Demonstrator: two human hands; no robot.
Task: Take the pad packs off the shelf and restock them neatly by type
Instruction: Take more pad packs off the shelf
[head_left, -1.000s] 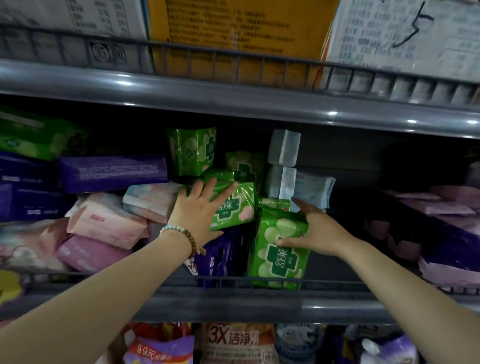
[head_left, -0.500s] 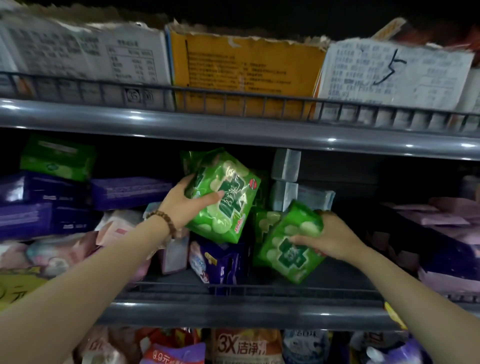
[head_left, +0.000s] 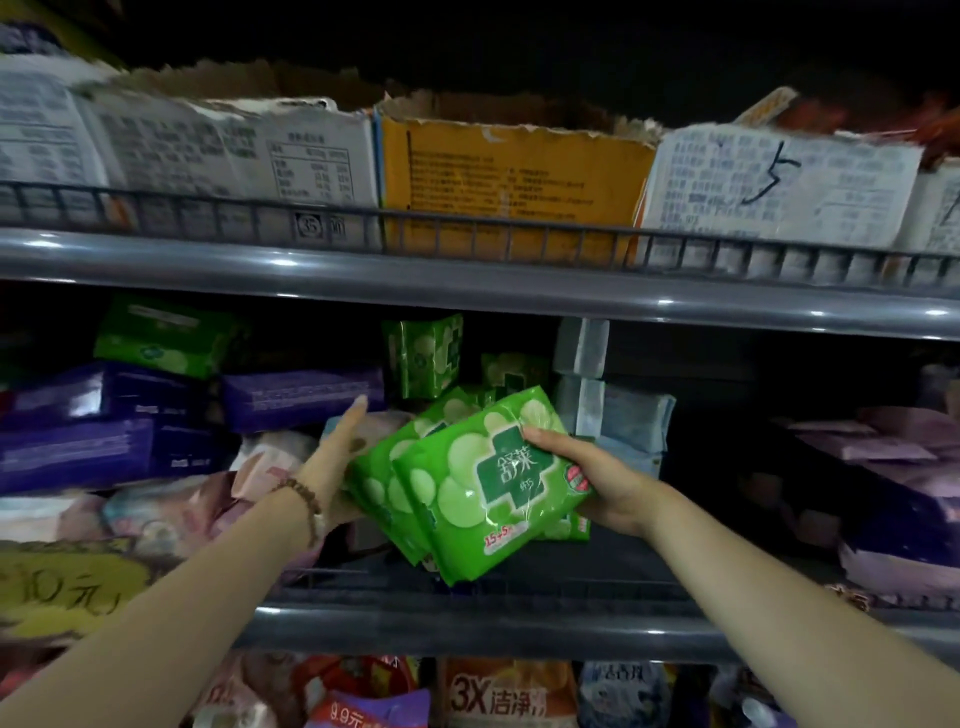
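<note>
Two bright green pad packs are held together in front of the middle shelf (head_left: 467, 626), the front pack (head_left: 467, 493) overlapping the rear pack (head_left: 376, 480). My right hand (head_left: 592, 478) grips their right side, thumb on the front face. My left hand (head_left: 335, 462) holds their left side, one digit pointing up, the other fingers hidden behind the packs. More green packs (head_left: 423, 353) stand behind on the shelf, and another green pack (head_left: 166, 338) lies on top at the left.
Purple packs (head_left: 301, 395) and pink packs (head_left: 182, 509) are piled on the left, pale blue packs (head_left: 628, 421) behind my right hand, and pink and purple packs (head_left: 883, 467) at the far right. Cartons (head_left: 509, 171) fill the upper shelf. Bagged goods (head_left: 498, 696) sit below.
Each hand lifted a green pack off the shelf. Both packs have come together at the centre, overlapping. The view has tilted upward.
</note>
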